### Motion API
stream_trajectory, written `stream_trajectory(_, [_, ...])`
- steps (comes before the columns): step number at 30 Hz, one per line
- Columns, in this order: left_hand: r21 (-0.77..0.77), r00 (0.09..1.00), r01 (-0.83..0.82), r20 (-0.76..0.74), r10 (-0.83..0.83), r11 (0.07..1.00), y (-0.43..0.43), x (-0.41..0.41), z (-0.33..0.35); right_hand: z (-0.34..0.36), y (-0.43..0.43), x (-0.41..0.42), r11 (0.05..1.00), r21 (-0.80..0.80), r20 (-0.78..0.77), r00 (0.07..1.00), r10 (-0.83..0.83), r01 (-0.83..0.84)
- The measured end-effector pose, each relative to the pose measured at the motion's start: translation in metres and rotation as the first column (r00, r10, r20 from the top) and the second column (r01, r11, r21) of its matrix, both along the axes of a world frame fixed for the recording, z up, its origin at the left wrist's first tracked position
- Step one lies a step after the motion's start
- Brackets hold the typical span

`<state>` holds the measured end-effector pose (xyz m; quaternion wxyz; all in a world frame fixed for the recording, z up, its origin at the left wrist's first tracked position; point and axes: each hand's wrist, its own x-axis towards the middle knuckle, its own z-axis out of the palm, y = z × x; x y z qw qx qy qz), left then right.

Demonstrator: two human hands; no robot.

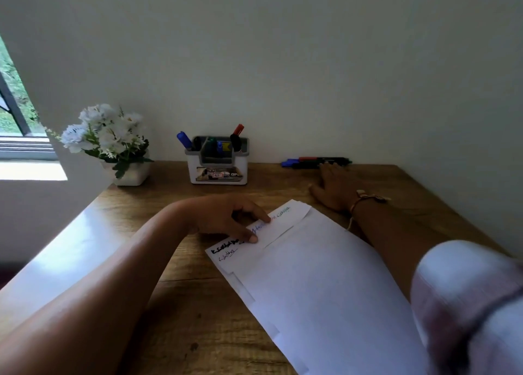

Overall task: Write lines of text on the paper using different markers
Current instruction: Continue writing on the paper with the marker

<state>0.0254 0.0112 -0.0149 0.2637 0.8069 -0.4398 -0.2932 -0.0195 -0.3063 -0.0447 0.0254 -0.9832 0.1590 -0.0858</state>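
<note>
A stack of white paper sheets lies slanted on the brown wooden desk, running from under the left grip toward the near right. The top sheet is blank and covers nearly all of the stack. Only a narrow strip of the sheet beneath shows along the far left edge. That strip carries handwriting in several inks: a thick black line with a thin red word under it at the end nearest the thumb, then blue, red and blue-green words running past the forefinger. The words are too small to read. The left grip rests on this strip and is not closed round anything: its forefinger and thumb press the paper flat while the other fingers curl loosely. The right grip lies spread, palm down, on the desk just beyond the far corner of the paper, a cord bracelet at its wrist. Its fingertips reach a row of blue, red, black and green markers lying by the wall, and it holds none of them. Beyond the left grip, by the wall, stands a grey and white plastic pen holder with blue and red markers in it. Left of that is a white pot of white flowers.
</note>
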Motion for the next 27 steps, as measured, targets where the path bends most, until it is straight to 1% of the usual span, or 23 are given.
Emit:
stream_trajectory(2, [-0.007,1.0,0.007,0.002,-0.007,1.0,0.0,0.001,0.0,0.0,-0.004,0.007,1.0,0.003,-0.006,1.0,-0.002,0.002])
stream_trajectory(4, [-0.005,1.0,0.01,0.009,-0.01,1.0,0.0,0.001,0.0,-0.001,-0.007,0.012,0.999,0.045,0.012,1.0,0.004,-0.004])
stream_trajectory(5, [0.0,1.0,0.012,0.016,-0.012,1.0,0.0,0.001,0.0,-0.002,-0.007,0.012,0.999,0.04,0.028,1.0,0.001,-0.002])
stream_trajectory(9, [0.006,1.0,0.011,0.029,-0.011,1.0,0.0,0.001,-0.001,-0.006,-0.007,0.013,0.998,-0.063,0.131,0.991,0.01,-0.002])
stream_trajectory(13, [0.0,1.0,0.013,-0.001,-0.013,1.0,0.0,0.0,-0.001,-0.006,-0.009,0.02,1.0,-0.018,0.043,0.999,0.01,-0.009])
stream_trajectory(15, [-0.009,1.0,0.011,-0.014,-0.011,1.0,0.001,0.001,-0.001,-0.005,-0.011,0.024,1.0,0.026,0.025,1.0,0.005,-0.006])
stream_trajectory(17, [-0.011,1.0,0.016,-0.012,-0.016,1.0,0.001,0.001,-0.001,-0.005,-0.01,0.024,0.999,0.035,0.041,0.999,0.005,-0.006])
stream_trajectory(20, [0.005,1.0,0.014,-0.012,-0.014,1.0,0.002,0.001,0.0,-0.003,-0.007,0.019,1.0,-0.019,0.144,0.989,0.02,-0.017])
stream_trajectory(22, [0.013,1.0,0.018,0.015,-0.019,1.0,0.001,0.0,0.0,-0.002,-0.005,0.015,0.999,-0.037,0.187,0.982,0.009,-0.002])
stream_trajectory(24, [0.02,0.999,0.02,0.037,-0.021,1.0,0.001,0.001,0.0,0.001,-0.004,0.013,0.999,-0.049,0.181,0.984,0.003,0.006])
stream_trajectory(27, [0.011,1.0,0.019,0.011,-0.019,1.0,0.001,0.0,0.0,0.002,-0.002,0.013,0.999,-0.031,0.142,0.99,0.01,-0.006])
